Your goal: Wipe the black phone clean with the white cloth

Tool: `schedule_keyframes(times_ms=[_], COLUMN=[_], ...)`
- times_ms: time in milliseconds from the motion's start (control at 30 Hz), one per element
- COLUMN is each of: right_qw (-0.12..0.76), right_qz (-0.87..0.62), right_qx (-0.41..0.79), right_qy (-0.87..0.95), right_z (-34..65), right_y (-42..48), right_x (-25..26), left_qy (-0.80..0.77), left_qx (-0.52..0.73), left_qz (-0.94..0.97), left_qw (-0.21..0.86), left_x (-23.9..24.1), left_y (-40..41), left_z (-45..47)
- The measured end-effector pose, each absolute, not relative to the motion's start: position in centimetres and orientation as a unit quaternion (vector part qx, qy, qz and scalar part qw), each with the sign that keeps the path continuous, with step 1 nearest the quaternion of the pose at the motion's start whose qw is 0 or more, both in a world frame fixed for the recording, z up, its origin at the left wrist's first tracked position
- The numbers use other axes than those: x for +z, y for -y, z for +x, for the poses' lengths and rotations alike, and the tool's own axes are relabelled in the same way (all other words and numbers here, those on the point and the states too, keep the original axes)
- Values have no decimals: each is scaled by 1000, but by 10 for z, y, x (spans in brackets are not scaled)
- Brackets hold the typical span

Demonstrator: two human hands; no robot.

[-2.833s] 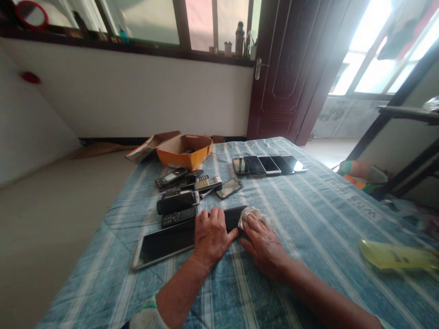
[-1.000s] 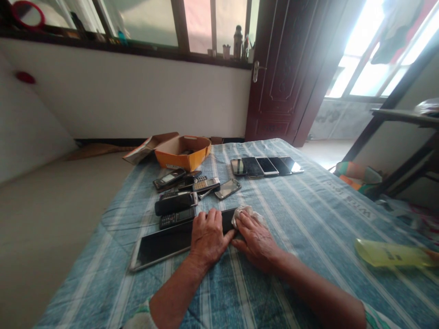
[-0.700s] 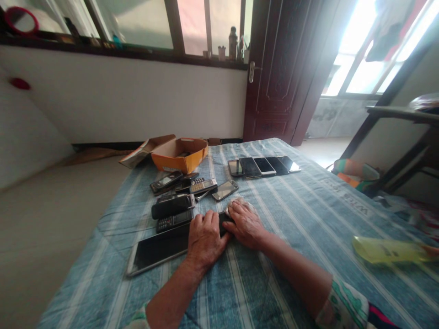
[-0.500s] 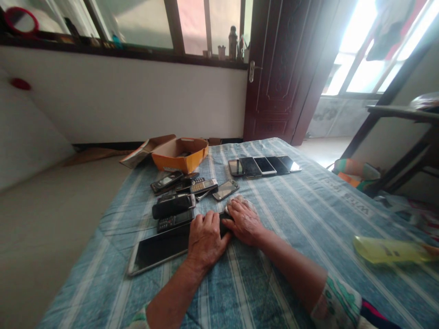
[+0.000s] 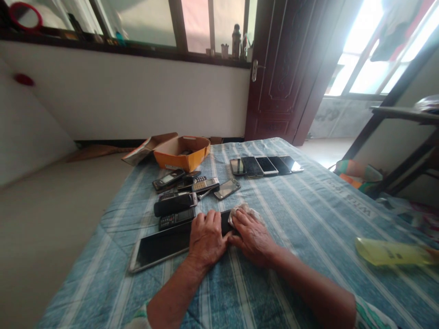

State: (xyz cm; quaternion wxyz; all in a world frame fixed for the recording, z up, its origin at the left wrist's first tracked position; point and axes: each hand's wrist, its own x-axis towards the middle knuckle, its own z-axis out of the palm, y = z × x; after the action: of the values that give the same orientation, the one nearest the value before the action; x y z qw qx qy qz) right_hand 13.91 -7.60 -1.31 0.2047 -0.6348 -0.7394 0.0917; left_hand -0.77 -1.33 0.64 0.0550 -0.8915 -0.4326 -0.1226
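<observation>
A tablet (image 5: 163,246) with a dark screen and pale frame lies flat on the cloth-covered bed or table. My left hand (image 5: 207,237) is wrapped across its middle, fingers curled over the far edge. Pressed under the fingers of my right hand (image 5: 254,237) is a crumpled whitish cloth (image 5: 254,212), at the tablet's right end. Part of the tablet is hidden by both hands. Just beyond it sit a black keypad phone (image 5: 171,219) and a dark phone (image 5: 174,204). A touchscreen phone (image 5: 227,188) rests farther off, beyond the cloth.
More old phones (image 5: 206,184) are heaped in front of an open orange cardboard box (image 5: 181,161). Several smartphones (image 5: 266,166) form a row at the back right. A yellow translucent object (image 5: 391,252) lies at the right. Past the far edge stands a dark red door (image 5: 274,91).
My right hand has moved slightly right and nearer me with the cloth, uncovering more of the tablet's right end. My left hand stays on the tablet. The view has shifted slightly.
</observation>
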Motion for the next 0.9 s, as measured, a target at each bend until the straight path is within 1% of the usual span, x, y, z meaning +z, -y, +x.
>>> schedule_keyframes(times_ms=[267,433,667,900], right_qw=[200,192,189,203], right_qz=[-649,-657,-640,-631], right_qx=[72,95,96,81], right_qy=[731,723,739,744], right_z=[143,140,139,138], right_y=[37,56,92,67], right_x=[-11,-11,-11,-4], left_qy=[397,398,403,424], left_qx=[-106,-98,-111,-119], left_qz=[-911,-912,-908,-896], left_qw=[30,30,31,54], left_x=[11,13,13,10], left_y=[7,6,9,9], left_z=[-16,-17,-16,-14])
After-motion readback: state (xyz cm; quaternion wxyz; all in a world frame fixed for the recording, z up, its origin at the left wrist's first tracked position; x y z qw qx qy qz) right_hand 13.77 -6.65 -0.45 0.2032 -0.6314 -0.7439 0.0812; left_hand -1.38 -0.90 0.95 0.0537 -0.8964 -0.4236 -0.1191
